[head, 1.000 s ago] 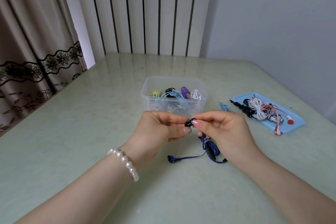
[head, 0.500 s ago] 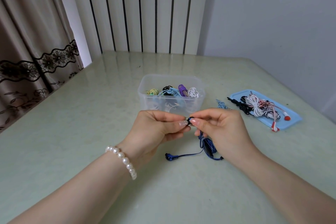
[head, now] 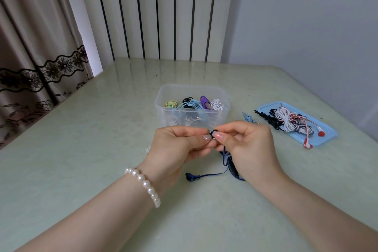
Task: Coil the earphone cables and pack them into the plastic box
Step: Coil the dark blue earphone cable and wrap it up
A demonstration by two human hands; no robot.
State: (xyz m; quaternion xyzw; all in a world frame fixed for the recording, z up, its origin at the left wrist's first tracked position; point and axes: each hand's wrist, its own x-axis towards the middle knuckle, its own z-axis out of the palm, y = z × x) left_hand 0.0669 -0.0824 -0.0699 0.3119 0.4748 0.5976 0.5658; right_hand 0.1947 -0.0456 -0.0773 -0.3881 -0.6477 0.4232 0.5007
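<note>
Fingertips of left hand (head: 180,145) and right hand (head: 247,145) pinch blue earphone (head: 212,133).

The small dark earbud tip (head: 212,133) pinched between the fingers (head: 219,135) of both hands is mostly covered, its shape unclear. The blue earphone cable (head: 212,175) runs behind the right hand (head: 249,145). Beyond that hand, the plastic box (head: 192,106) blurs its lower coils through the cloudy wall. Both forearms are cut by the bottom edge.
</note>
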